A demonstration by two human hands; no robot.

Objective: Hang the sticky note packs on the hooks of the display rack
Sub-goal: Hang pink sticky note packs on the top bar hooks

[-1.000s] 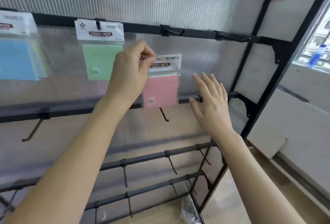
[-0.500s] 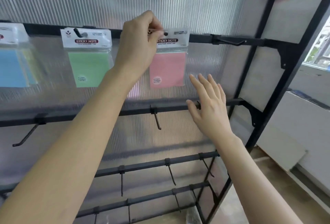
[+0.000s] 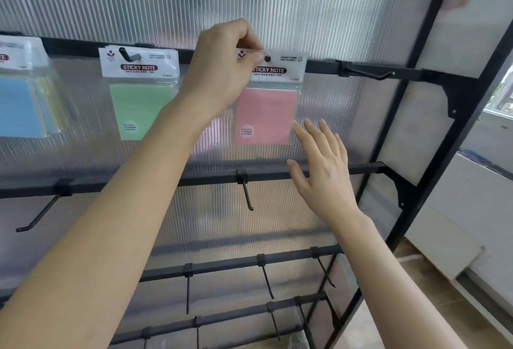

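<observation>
A pink sticky note pack [image 3: 268, 115] hangs at the top bar of the black display rack [image 3: 361, 70], with the tip of a hook [image 3: 267, 58] showing through the hole in its white header. My left hand [image 3: 222, 68] pinches the header's upper left corner. My right hand [image 3: 322, 165] hovers open just below and to the right of the pack, fingers spread, touching nothing. A green pack [image 3: 140, 93] hangs on the hook to the left, and a blue pack [image 3: 23, 93] hangs at the far left.
One bare hook [image 3: 369, 73] sticks out right of the pink pack. Lower bars carry several bare hooks [image 3: 247, 193]. A ribbed translucent panel [image 3: 277, 1] backs the rack. A window and white wall lie at the right.
My left hand lifted the pink pack from mid-height up to the top bar and onto the hook. My right hand stayed open below it.
</observation>
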